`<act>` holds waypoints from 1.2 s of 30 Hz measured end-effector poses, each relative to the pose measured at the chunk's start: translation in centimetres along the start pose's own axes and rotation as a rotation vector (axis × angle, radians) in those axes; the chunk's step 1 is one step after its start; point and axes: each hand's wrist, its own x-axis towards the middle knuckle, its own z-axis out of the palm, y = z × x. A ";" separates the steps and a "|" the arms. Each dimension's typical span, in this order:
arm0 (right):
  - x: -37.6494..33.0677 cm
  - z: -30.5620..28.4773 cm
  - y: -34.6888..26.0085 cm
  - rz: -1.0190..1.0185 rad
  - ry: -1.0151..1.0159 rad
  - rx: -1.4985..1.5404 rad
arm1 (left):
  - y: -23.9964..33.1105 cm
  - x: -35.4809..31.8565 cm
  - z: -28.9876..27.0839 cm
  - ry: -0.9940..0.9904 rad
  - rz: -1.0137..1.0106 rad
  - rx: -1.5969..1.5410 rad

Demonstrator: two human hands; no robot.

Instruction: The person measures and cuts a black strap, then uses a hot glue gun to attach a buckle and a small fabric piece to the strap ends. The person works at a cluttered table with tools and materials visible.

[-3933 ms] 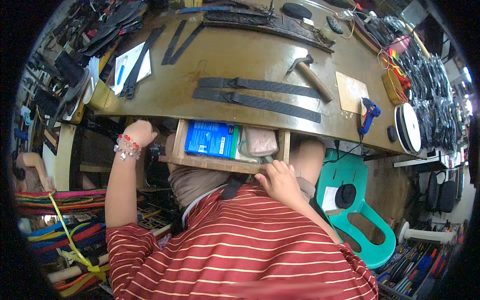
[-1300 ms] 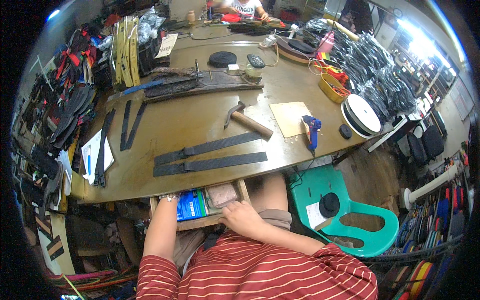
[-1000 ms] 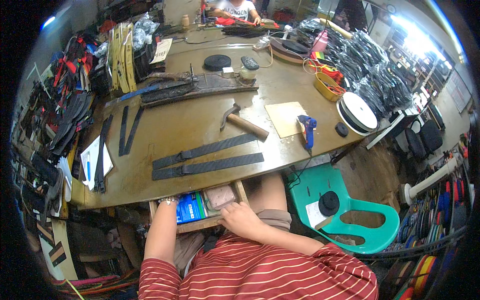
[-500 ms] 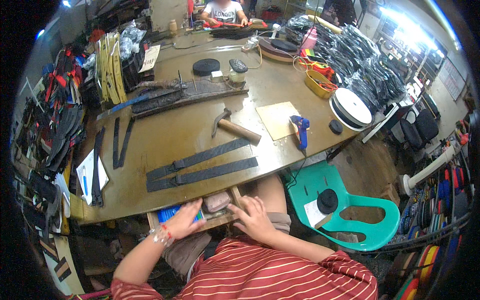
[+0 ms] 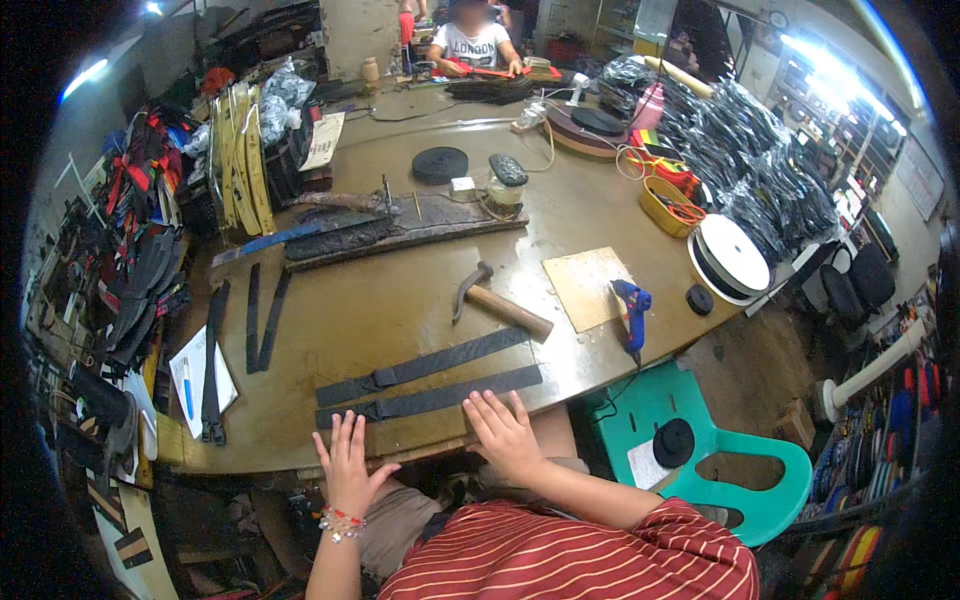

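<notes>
Both of my hands are at the table's near edge. My left hand (image 5: 350, 470) has its fingers spread, fingertips by the left end of the nearer black webbing strap (image 5: 455, 393). My right hand (image 5: 503, 435) is spread too, with its fingertips close to that strap's right part; whether they touch it I cannot tell. Neither hand holds anything. A second black strap (image 5: 440, 362) lies just beyond, roughly alongside the first, and each has a buckle-like piece near its left end. Farther off rests a hammer (image 5: 510, 312) with a wooden handle.
A blue glue gun (image 5: 632, 312) stands by a pale board (image 5: 585, 285). A dark slab with tools (image 5: 400, 235) lies across the table's middle. A green plastic chair (image 5: 665, 400) is at my right. Across the table, a person (image 5: 475, 50) handles red material.
The drawer under the table edge, open before with a blue pack and a wrapped bundle inside, is now pushed in. My hands have moved from it up to the table edge. The view has shifted slightly.
</notes>
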 end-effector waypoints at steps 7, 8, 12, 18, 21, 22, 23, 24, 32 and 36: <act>1.8 2.8 0.1 -0.005 0.420 -0.009 | 1.0 0.6 2.0 0.136 -0.094 0.169; 1.7 2.8 0.1 -0.008 0.392 -0.015 | 1.0 0.7 2.1 0.145 -0.088 0.158; 1.6 2.2 0.0 0.015 0.373 0.017 | 0.9 0.5 2.0 0.157 -0.080 0.165; 1.9 1.6 -0.3 0.026 0.428 -0.036 | 0.7 0.3 2.5 0.203 -0.061 0.106; 1.8 1.7 -0.3 0.019 0.407 -0.006 | 0.7 0.2 2.9 0.225 -0.087 0.076; 1.7 1.8 -0.2 0.028 0.395 0.009 | 0.7 0.2 3.0 0.213 -0.100 0.070; 1.7 1.9 -0.2 0.018 0.408 0.015 | 0.6 0.2 3.1 0.222 -0.080 0.071; 1.6 2.0 -0.1 0.015 0.415 0.024 | 0.6 0.2 3.2 0.221 -0.066 0.073; 1.7 2.3 0.1 -0.032 0.481 -0.002 | 0.3 0.1 3.1 0.239 -0.028 0.071; 1.6 2.2 0.3 -0.031 0.465 0.019 | 0.4 0.1 3.2 0.261 -0.031 0.058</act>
